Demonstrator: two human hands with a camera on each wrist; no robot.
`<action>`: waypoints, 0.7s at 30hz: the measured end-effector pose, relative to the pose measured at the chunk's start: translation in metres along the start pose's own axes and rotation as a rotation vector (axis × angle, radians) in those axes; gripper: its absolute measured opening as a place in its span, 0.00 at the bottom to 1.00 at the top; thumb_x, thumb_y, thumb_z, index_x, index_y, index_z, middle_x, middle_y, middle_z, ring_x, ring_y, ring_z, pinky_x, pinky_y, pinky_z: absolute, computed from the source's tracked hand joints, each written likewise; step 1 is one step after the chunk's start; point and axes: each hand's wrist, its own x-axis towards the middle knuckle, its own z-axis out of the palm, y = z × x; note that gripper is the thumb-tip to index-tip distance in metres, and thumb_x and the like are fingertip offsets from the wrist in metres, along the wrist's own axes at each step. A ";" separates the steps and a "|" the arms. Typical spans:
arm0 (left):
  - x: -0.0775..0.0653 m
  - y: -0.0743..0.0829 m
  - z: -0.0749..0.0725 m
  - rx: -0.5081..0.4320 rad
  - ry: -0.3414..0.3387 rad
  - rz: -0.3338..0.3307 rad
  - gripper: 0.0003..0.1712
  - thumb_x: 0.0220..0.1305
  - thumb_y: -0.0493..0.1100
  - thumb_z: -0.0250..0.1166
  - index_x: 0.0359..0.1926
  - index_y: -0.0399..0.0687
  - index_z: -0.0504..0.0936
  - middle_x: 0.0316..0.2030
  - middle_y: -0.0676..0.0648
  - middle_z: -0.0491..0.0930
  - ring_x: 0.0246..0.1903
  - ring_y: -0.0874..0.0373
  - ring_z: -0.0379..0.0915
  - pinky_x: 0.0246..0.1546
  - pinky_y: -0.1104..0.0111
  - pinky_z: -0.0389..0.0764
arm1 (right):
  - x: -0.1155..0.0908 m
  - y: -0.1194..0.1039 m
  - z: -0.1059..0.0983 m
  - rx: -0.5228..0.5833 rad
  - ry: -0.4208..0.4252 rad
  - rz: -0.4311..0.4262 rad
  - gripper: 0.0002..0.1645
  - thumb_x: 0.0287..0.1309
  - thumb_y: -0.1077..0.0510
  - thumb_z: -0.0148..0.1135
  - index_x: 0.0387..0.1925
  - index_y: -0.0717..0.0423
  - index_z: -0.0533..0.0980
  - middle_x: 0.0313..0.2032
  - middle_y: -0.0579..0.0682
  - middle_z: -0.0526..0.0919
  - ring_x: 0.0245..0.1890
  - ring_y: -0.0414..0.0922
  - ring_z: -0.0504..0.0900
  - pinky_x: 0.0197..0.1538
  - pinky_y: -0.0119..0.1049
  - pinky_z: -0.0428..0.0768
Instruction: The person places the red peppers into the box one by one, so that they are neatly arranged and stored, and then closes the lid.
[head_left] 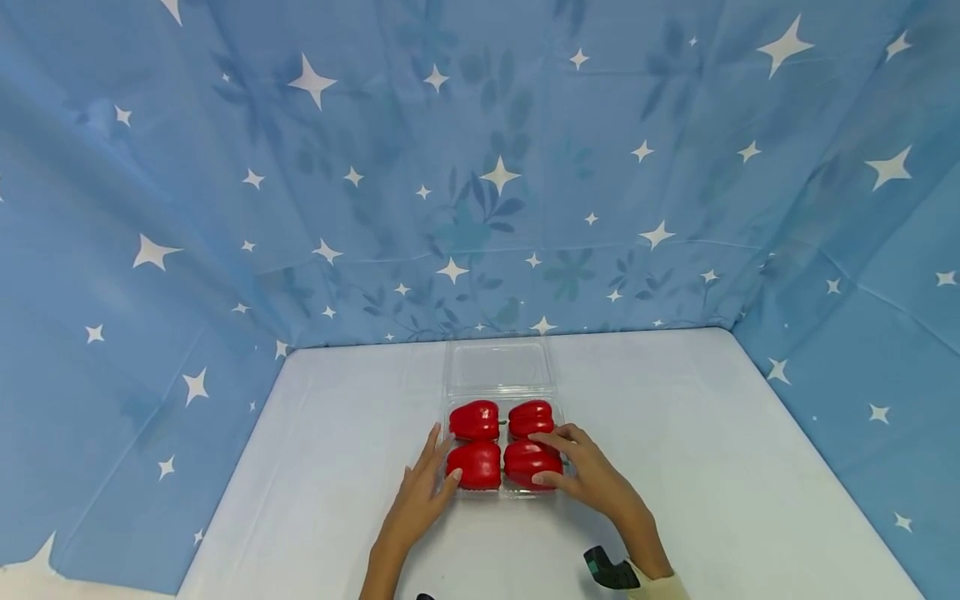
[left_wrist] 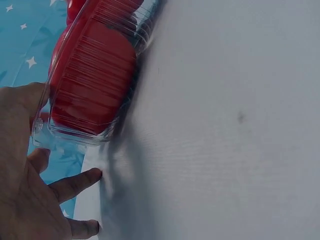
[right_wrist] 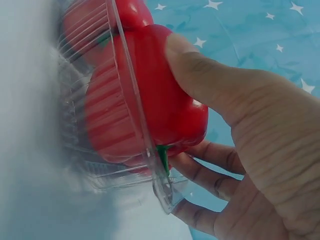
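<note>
Clear plastic clamshell tray (head_left: 557, 414) sits mid-worktop, slightly toward the near edge, lid (head_left: 498, 367) folded open flat on the far side. Four glossy red bell peppers inside, 2x2: far-left (head_left: 474, 419), far-right (head_left: 529, 414), near-left (head_left: 476, 464), near-right (head_left: 525, 460).

Right hand (head_left: 592, 475): fingers curled over the near-right pepper, thumb on its near side, other fingertips on its top and right side. The right wrist view confirms it: thumb (right_wrist: 200, 75) pressed on the red skin above the tray rim (right_wrist: 131, 100), the other fingers wrapped behind and under. The pepper is grasped and sits in its near-right cell (can't tell if it's lifted off the tray floor). Green stem (right_wrist: 163, 157) visible at the lower edge.

Left hand (head_left: 420, 496): fingers straight, relaxed, flat against the tray's left wall by the near-left pepper. It touches but does not grip. In the left wrist view the thumb (left_wrist: 22, 107) rests against the ribbed clear wall (left_wrist: 90, 75), and the fingertips (left_wrist: 82, 180) lie on the white worktop (left_wrist: 225, 125).

Surroundings: white cloth-covered worktop (head_left: 712, 433), blue star-print fabric backdrop (head_left: 480, 167) on three sides. Small black-and-green object (head_left: 606, 568) strapped at the right wrist, cream sleeve cuff (head_left: 663, 587) just behind it.
</note>
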 end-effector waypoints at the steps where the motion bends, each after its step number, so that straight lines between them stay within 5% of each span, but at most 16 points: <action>1: 0.000 0.000 0.000 -0.001 -0.009 0.005 0.33 0.69 0.62 0.53 0.72 0.62 0.64 0.77 0.49 0.49 0.70 0.41 0.60 0.60 0.24 0.50 | 0.000 0.000 0.000 -0.002 -0.003 0.007 0.37 0.46 0.43 0.75 0.60 0.42 0.75 0.51 0.50 0.75 0.53 0.48 0.74 0.45 0.43 0.86; 5: 0.001 0.002 0.001 -0.010 -0.025 -0.011 0.32 0.65 0.65 0.56 0.68 0.67 0.70 0.78 0.48 0.47 0.69 0.40 0.62 0.59 0.23 0.49 | -0.001 -0.001 0.002 -0.025 0.001 0.018 0.40 0.44 0.43 0.77 0.61 0.43 0.75 0.51 0.51 0.74 0.54 0.48 0.74 0.46 0.45 0.86; 11: 0.006 0.013 0.007 0.002 -0.002 -0.077 0.42 0.51 0.73 0.65 0.66 0.65 0.73 0.77 0.46 0.49 0.71 0.38 0.58 0.57 0.22 0.49 | -0.003 -0.003 0.004 -0.046 0.030 0.006 0.38 0.45 0.44 0.76 0.60 0.44 0.76 0.51 0.51 0.74 0.54 0.47 0.74 0.48 0.45 0.86; 21: 0.010 0.016 0.007 0.022 0.013 -0.090 0.43 0.48 0.73 0.66 0.63 0.61 0.76 0.76 0.44 0.51 0.69 0.36 0.60 0.54 0.21 0.53 | -0.003 -0.002 0.001 -0.117 0.056 -0.049 0.36 0.47 0.43 0.75 0.59 0.45 0.77 0.49 0.50 0.76 0.51 0.46 0.75 0.45 0.42 0.86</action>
